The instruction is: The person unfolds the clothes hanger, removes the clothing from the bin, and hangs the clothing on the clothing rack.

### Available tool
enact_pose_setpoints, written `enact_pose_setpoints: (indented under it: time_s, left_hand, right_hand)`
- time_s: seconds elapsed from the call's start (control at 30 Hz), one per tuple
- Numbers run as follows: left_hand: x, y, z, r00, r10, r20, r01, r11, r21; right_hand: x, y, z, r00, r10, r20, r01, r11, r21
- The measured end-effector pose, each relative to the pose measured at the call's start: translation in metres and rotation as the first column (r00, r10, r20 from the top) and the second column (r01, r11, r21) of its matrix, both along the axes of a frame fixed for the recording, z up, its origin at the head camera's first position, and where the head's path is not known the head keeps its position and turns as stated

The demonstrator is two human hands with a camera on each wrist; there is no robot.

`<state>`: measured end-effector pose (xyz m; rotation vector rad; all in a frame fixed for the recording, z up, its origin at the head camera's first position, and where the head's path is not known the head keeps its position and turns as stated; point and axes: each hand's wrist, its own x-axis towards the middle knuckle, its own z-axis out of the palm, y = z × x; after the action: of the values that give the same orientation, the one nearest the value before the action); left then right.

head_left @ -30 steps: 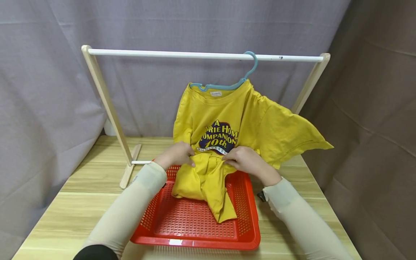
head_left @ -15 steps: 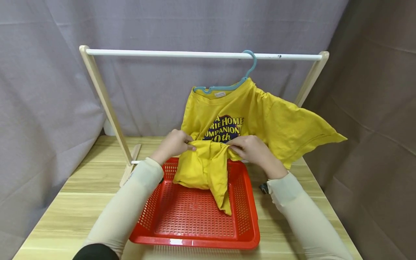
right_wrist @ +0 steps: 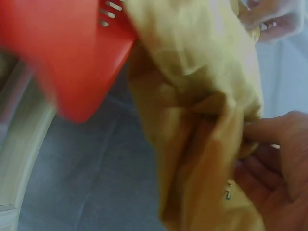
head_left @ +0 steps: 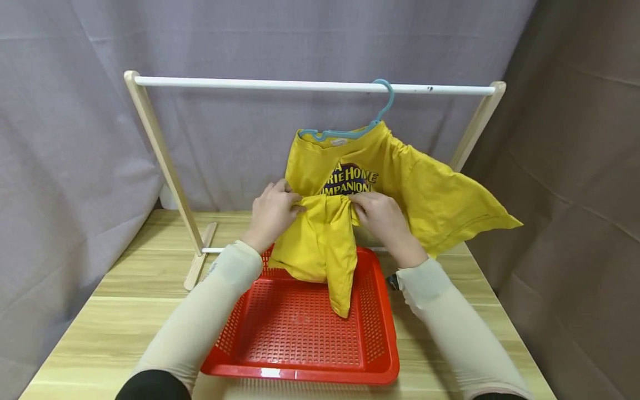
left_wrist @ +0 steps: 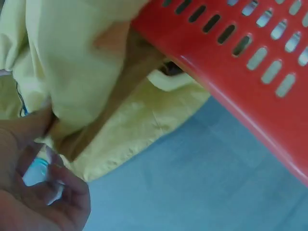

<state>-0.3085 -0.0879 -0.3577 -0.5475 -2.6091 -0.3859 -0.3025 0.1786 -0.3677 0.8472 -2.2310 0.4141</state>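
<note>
A yellow T-shirt (head_left: pixel 320 239) with a dark printed motif hangs by its neck from a blue hanger (head_left: pixel 345 134), hooked on the rack's white bar. Its lower part is gathered upward over the print. My left hand (head_left: pixel 272 214) pinches the gathered cloth at its left end; in the left wrist view the thumb presses on the fabric. At the right end my right hand (head_left: pixel 384 219) pinches the same fold. One sleeve (head_left: pixel 465 205) spreads out to the right. Below the hands, the loose cloth dangles above the red basket (head_left: pixel 300 372).
The clothes rack has a white top bar (head_left: pixel 250 84) and wooden legs (head_left: pixel 162 161). It stands on a wood-grain table (head_left: pixel 125 316). Grey curtains (head_left: pixel 225 155) hang behind and at the sides. The basket has perforated walls and sits in front of the rack.
Both hands have risen with the gathered hem, toward the shirt's neck. More of the print is covered, and the dangling cloth has lifted higher above the basket's floor.
</note>
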Motion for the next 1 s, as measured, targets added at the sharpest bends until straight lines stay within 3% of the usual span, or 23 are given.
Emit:
enact_pose_setpoints:
  time_s: [0.13,0.27,0.4,0.5,0.63,0.7,0.8,1.0]
  left_hand:
    - [-0.002,0.006,-0.005,0.996,-0.037,0.087,0.037,0.999,-0.003]
    - [-0.002,0.005,-0.011,0.965,-0.102,0.240,0.111,0.994,-0.023]
    - [0.000,0.000,-0.014,0.910,-0.169,0.378,0.187,0.982,-0.011]
    - [0.004,-0.003,-0.014,0.862,-0.196,0.468,0.230,0.973,-0.015]
    - [0.010,-0.005,-0.013,0.801,-0.215,0.559,0.305,0.949,-0.073]
    - [0.012,-0.004,-0.013,0.783,-0.213,0.585,0.329,0.939,-0.098]
    - [0.014,-0.003,-0.013,0.780,-0.202,0.592,0.335,0.934,-0.123]
    - [0.010,-0.001,-0.021,0.804,-0.190,0.563,0.335,0.927,-0.167]
  right_hand:
    - [-0.004,-0.004,-0.002,0.983,-0.035,0.179,0.012,0.992,0.126]
    - [-0.003,-0.003,-0.007,0.942,0.027,0.333,-0.092,0.979,0.183]
    - [-0.001,0.002,-0.013,0.896,0.144,0.419,-0.221,0.965,0.141]
    - [0.001,0.005,-0.017,0.841,0.199,0.503,-0.311,0.939,0.147]
    - [0.002,0.006,-0.024,0.752,0.162,0.639,-0.365,0.910,0.199]
    - [0.001,0.006,-0.028,0.727,0.125,0.676,-0.362,0.906,0.221]
    - [-0.002,0.006,-0.033,0.714,0.099,0.693,-0.355,0.905,0.237]
    - [-0.003,0.003,-0.036,0.739,0.154,0.656,-0.394,0.888,0.235]
